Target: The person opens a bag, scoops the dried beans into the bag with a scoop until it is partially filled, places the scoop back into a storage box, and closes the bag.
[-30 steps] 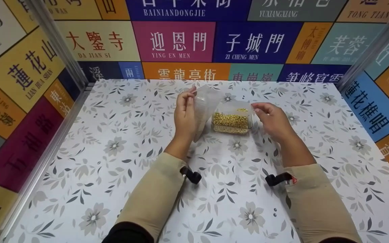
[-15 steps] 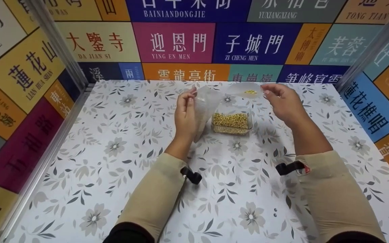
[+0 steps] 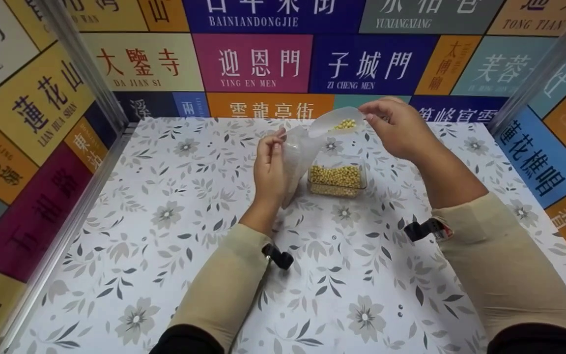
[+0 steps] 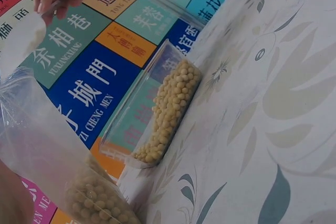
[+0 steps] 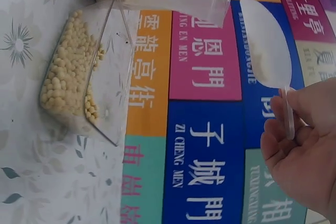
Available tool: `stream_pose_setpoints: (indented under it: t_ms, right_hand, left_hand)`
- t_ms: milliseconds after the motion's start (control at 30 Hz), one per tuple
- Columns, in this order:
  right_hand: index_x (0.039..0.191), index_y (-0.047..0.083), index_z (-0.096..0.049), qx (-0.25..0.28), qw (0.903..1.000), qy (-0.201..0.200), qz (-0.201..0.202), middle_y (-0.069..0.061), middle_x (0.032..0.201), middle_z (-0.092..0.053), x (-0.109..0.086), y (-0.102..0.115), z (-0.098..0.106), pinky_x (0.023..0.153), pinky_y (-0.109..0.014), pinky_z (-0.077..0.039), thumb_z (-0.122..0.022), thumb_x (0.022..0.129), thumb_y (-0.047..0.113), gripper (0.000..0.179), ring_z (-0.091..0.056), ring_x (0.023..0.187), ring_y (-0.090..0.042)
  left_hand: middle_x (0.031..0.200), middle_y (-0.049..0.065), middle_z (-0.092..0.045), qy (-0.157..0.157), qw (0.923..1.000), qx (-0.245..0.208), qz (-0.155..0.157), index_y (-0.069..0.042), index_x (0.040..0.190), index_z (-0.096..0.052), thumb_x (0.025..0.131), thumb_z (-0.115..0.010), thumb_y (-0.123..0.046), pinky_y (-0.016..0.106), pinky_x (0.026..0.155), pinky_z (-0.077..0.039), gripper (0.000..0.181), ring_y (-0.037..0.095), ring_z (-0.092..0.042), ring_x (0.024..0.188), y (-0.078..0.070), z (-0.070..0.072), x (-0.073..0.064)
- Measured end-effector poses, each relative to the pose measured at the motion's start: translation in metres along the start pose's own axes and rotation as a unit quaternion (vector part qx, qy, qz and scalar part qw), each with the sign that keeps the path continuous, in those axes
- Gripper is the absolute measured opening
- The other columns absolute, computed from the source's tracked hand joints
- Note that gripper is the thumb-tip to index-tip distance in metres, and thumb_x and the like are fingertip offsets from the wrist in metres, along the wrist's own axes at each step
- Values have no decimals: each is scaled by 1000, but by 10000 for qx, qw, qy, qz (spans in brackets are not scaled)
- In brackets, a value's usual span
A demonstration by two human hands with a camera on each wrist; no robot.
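Observation:
My left hand point(image 3: 269, 169) holds a clear plastic bag point(image 3: 297, 156) upright on the table, its mouth at the top. Soybeans point(image 4: 95, 199) fill the bag's lower part in the left wrist view. By its thin handle, my right hand point(image 3: 400, 129) pinches a translucent white scoop point(image 3: 323, 122), with a small heap of soybeans point(image 3: 345, 124) in it. The scoop is raised, and its tip overlaps the bag's mouth in the head view. Just right of the bag stands a clear rectangular container point(image 3: 364, 181), partly filled with soybeans point(image 5: 65, 72).
A white tablecloth point(image 3: 165, 265) with grey flowers and leaves covers the table. Colourful panels point(image 3: 253, 61) with lettering rise behind it and at both sides, with metal posts at the corners. A small black wrist camera point(image 3: 278, 256) sits on the left sleeve; the right sleeve bears another.
My right hand has lifted the scoop with soybeans up out of the container, then moved it left toward the bag's mouth. The left hand and bag have stayed in place.

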State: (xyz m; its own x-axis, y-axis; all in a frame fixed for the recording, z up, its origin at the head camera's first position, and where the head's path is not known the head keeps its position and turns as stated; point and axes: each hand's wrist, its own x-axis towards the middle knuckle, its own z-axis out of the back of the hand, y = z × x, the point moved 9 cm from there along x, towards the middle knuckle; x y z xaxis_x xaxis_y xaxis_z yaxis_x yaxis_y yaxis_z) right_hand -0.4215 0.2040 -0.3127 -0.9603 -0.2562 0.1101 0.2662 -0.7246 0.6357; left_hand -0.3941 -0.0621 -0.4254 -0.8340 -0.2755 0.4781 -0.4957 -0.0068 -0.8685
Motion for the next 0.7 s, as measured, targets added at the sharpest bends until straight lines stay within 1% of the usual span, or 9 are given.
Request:
stream_pose_setpoints:
  t_ms: [100,300,500,700]
  right_hand:
    - [151,15,-66,-240,9995,54,210,-9,158,-58,2,14,-3,118,-58,-48,-48,119,32,40,-57,138,-34]
    - [149,12,-68,-395,9985,147,343,-10,155,-60,6,28,-9,121,-58,-48,-50,118,27,38,-56,141,-34]
    - [149,12,-68,-386,9986,133,336,-10,155,-60,7,27,-8,121,-59,-48,-50,118,25,38,-56,141,-35]
    - [149,12,-67,-250,9992,47,297,-10,155,-59,5,16,-3,121,-60,-47,-49,119,27,38,-57,141,-35]
  left_hand:
    - [153,15,-67,-5,9999,-106,-46,-2,118,-57,117,-42,-6,33,129,-45,16,26,-59,151,0,-1,0]
    - [153,16,-66,-8,9998,-181,-31,-1,120,-57,117,-42,-6,33,128,-46,16,26,-60,149,0,-1,0]
    - [153,17,-67,-37,9998,-167,-69,0,119,-58,117,-43,-6,33,128,-46,16,26,-60,148,0,-1,1]
    - [153,14,-68,-79,10000,-38,-38,-3,118,-59,117,-44,-9,33,130,-44,16,24,-59,151,-1,0,0]
